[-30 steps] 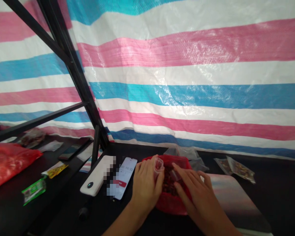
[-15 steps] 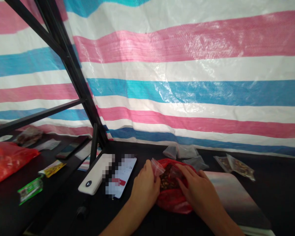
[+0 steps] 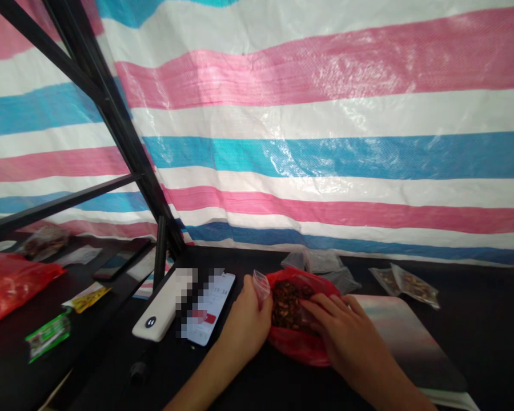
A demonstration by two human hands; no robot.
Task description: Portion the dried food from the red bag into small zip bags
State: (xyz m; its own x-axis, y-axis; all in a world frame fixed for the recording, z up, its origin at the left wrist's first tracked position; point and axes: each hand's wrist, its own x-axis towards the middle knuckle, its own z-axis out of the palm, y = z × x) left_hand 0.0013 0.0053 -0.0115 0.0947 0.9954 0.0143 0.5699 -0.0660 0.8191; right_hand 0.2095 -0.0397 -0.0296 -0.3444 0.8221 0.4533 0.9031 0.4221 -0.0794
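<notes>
A crumpled red plastic bag (image 3: 302, 345) lies with its mouth spread wide on the black table, full of dark brown dried pieces (image 3: 289, 302). On its left side my left hand (image 3: 251, 314) is closed on a small clear zip bag (image 3: 261, 283), whose top sticks up above the fingers. The lower part of that zip bag is hidden by the hand. My right hand (image 3: 340, 319) reaches over the red bag's right side, fingers stretched and slightly apart, fingertips touching the dried pieces. Its thumb is partly hidden.
Left of my hands lie a phone (image 3: 212, 311) and a white device (image 3: 160, 311). Behind the red bag are clear bags (image 3: 321, 261); filled sachets (image 3: 411, 285) lie farther right. A notebook (image 3: 411, 342) is beside my right arm. A black metal frame (image 3: 124, 137) rises at left.
My left hand has moved slightly left with the zip bag, away from the bag's mouth, baring more dried pieces. My right fingers have shifted a little lower. The view has shifted slightly.
</notes>
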